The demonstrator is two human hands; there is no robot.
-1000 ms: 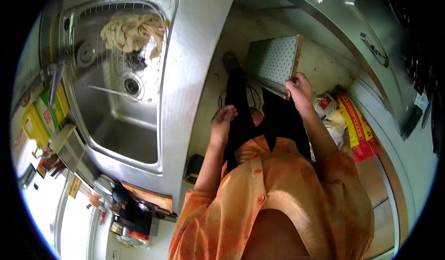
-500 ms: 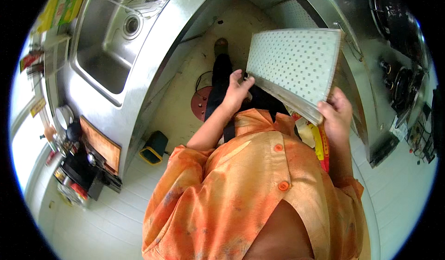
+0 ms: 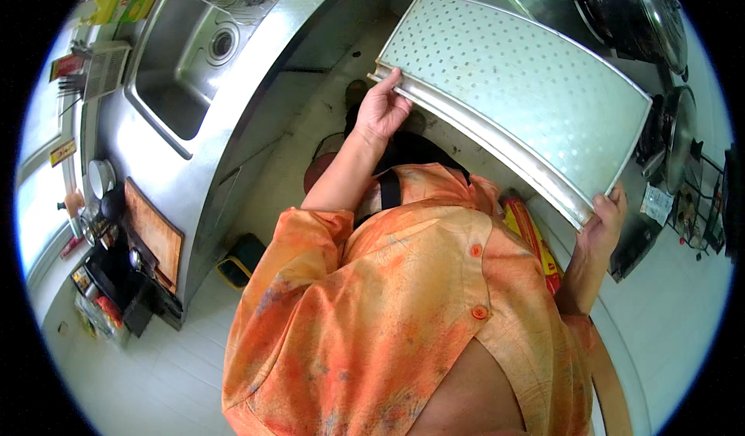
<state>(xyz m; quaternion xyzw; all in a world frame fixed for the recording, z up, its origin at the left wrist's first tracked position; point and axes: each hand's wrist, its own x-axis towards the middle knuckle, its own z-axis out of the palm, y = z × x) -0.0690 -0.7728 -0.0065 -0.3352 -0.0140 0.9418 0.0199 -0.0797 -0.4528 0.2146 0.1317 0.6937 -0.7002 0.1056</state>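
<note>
Kitchen: steel sink and counter at left, dark cookware at right.
Speckled panel: tilted before the torso, above the floor.
Progress: panel lifted, by judgement; not yet set down.
Left hand: pinched on the metal-railed edge near its left end; underside fingers unclear.
Right hand: closed round the near right corner.
Hands: well apart, both clamped on the panel.
</note>
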